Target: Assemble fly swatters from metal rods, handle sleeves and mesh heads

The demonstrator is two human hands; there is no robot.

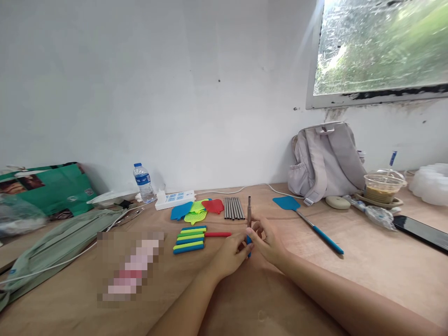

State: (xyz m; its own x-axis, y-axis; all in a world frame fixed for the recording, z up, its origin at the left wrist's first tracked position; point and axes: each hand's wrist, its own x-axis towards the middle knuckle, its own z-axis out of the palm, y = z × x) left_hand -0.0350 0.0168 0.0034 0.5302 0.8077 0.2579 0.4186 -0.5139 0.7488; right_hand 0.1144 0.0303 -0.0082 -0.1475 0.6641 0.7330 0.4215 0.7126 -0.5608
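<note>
Upright between my hands stands a metal tube (pixel 249 210) with a blue handle grip (pixel 249 254) at its lower end. My left hand (pixel 229 254) is closed on the blue grip. With thumb and fingers, my right hand (pixel 268 242) pinches the metal tube just above it; the fingers partly hide the joint. Left of my hands lie several blue, yellow and green handle grips (pixel 191 240) and a red one (pixel 217 234). Behind them are a row of metal tubes (pixel 234 208) and blue, yellow and red fly swatter heads (pixel 196 217). An assembled blue fly swatter (pixel 315 227) lies to the right.
A white power strip (pixel 175 199) and a water bottle (pixel 143 182) stand near the wall. Along the right are a backpack (pixel 327 161), a drink cup (pixel 383 186) and a phone (pixel 422 232). A blurred patch (pixel 133 268) and a green-grey bag (pixel 59 247) lie left.
</note>
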